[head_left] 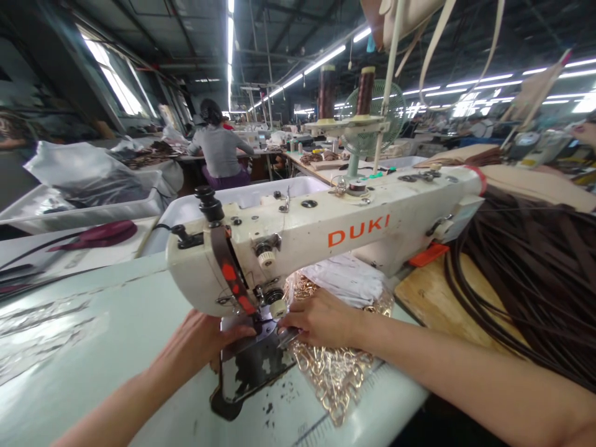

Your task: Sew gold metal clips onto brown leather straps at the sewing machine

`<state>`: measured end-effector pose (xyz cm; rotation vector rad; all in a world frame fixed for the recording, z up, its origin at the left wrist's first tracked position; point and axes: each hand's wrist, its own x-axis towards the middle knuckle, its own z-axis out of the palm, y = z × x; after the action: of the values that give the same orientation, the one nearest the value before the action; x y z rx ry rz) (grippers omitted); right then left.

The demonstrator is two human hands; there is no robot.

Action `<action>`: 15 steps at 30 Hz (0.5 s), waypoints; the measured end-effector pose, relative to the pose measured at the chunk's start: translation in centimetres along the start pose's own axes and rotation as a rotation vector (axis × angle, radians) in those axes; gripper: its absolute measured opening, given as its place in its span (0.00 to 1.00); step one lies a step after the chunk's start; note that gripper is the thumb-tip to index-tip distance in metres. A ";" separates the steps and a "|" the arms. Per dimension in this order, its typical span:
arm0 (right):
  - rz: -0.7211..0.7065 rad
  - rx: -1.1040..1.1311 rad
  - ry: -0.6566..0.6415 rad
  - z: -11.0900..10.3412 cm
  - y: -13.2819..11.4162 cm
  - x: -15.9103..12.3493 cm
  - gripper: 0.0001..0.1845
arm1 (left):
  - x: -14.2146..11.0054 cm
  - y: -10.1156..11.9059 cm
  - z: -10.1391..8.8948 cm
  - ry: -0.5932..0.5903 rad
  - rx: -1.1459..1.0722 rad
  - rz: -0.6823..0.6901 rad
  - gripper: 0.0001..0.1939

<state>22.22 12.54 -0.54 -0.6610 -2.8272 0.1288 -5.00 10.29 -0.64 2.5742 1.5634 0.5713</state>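
head view: both hands, left (200, 341) and right (321, 320), press flat by the needle, grasping nothing; machine (326, 233) overhangs them, chains (335, 372) under right, straps (535, 279) beside.

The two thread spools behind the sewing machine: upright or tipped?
Upright: both thread spools stand vertical on their stand behind the sewing machine.

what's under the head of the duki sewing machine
Under the sewing machine head lies a dark worn plate, with the left hand and right hand at it. The head covers the needle point.
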 end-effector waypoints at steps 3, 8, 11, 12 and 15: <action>0.012 -0.011 0.002 0.3 0.1 -0.1 0.15 | 1.5 -0.7 -0.9 -0.122 -0.098 0.058 0.16; 0.022 0.011 0.022 0.6 0.1 -0.2 0.15 | 2.3 -0.7 -1.9 -0.178 -0.165 0.137 0.15; 0.021 0.018 0.031 0.5 0.0 -0.1 0.16 | 2.1 -0.6 -2.2 -0.163 -0.148 0.149 0.15; 0.022 0.018 0.027 0.4 -0.1 -0.1 0.16 | 2.0 -0.5 -2.2 -0.154 -0.139 0.156 0.15; 0.031 0.019 0.015 0.1 -0.2 -0.1 0.16 | 1.7 -0.3 -2.2 -0.120 -0.115 0.172 0.16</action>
<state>22.19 12.31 -0.65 -0.6984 -2.7983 0.1555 -5.35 11.64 1.79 2.6184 1.2439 0.4941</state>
